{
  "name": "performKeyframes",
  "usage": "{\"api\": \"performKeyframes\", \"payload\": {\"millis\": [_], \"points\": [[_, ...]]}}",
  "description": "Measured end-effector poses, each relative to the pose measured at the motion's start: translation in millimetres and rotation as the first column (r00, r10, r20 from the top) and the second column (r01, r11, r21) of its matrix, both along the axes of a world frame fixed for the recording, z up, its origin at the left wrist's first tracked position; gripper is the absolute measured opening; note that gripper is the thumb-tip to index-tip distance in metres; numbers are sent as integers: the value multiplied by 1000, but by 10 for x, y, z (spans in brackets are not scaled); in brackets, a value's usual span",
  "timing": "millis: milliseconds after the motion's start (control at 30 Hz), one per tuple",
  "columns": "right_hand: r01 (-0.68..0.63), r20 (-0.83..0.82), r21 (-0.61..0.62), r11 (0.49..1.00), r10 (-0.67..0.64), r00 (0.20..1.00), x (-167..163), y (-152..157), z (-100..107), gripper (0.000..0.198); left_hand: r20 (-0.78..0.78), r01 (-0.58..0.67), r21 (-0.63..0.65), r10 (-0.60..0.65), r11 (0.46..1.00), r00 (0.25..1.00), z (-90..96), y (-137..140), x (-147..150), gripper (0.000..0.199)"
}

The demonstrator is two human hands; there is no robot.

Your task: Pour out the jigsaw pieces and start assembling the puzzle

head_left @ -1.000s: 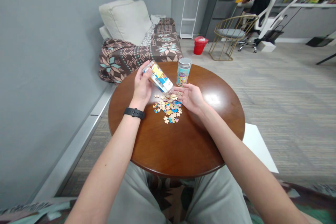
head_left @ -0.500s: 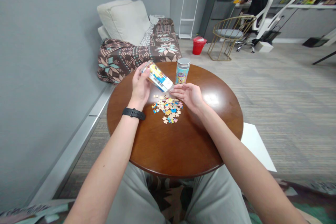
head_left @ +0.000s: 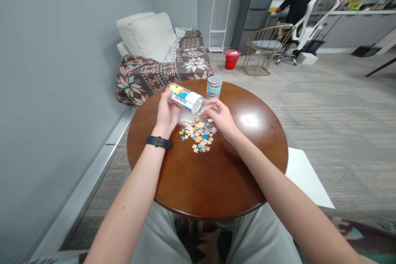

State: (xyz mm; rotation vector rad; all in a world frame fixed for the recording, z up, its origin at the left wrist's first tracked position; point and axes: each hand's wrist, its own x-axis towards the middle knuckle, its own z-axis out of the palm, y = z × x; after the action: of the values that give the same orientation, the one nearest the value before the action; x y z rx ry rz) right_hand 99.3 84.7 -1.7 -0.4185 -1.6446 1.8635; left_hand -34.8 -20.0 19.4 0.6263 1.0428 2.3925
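Note:
My left hand (head_left: 167, 111) is wrapped round a clear plastic jar (head_left: 186, 98) with a colourful printed label and a barcode. The jar lies tilted above the table, its lidless mouth pointing right and slightly down. At that mouth, my right hand (head_left: 220, 116) has its fingers bent and closed on the rim; whether any fingertip is inside is hard to see. Below the jar, a loose pile of jigsaw puzzle pieces (head_left: 199, 134) lies on the table, some with the bare side up and others coloured. A second jar (head_left: 214, 87) with a silver lid stands upright just behind my right hand.
The round brown wooden table (head_left: 210, 185) is in front of my knees. Beyond it are a sofa with a patterned cover (head_left: 163, 68), a red bin (head_left: 232, 59) and a gold wire chair (head_left: 266, 45). A person in black (head_left: 298, 4) is at the far counter.
My right hand has turned from open, palm up, to bent fingers at the jar's mouth. The jar has tipped nearer to level, its mouth turning more towards me. The view has shifted slightly.

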Motion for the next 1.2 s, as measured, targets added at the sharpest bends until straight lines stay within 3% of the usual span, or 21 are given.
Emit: {"api": "performKeyframes", "payload": {"millis": [133,233,333,400,567,633,867,1200], "points": [[141,-98,182,973,-124,987,9,3,20,31,160,204,-142,-181,969,970,28,-14,32,22],[281,-170,323,904,-237,957,83,-31,80,24,279,323,-201,-262,925,924,8,-22,46,24],[387,-219,509,769,-319,922,174,-85,151,13,370,318,-180,-236,931,899,-23,-25,33,20],[369,-211,614,698,-306,928,217,-118,185,16,414,283,-173,-191,943,890,-31,-30,16,17],[285,-200,722,631,-203,958,222,-163,195,28,412,227,-168,-141,959,900,0,-49,5,18],[258,-181,728,635,-186,966,213,-169,182,33,400,231,-174,-146,957,905,17,-51,19,19],[42,111,667,744,-155,982,228,-201,127,55,308,303,-206,-232,931,923,23,-25,79,25],[31,137,577,816,-134,981,227,-172,147,55,260,275,-253,-209,928,943,10,3,108,27]]}}
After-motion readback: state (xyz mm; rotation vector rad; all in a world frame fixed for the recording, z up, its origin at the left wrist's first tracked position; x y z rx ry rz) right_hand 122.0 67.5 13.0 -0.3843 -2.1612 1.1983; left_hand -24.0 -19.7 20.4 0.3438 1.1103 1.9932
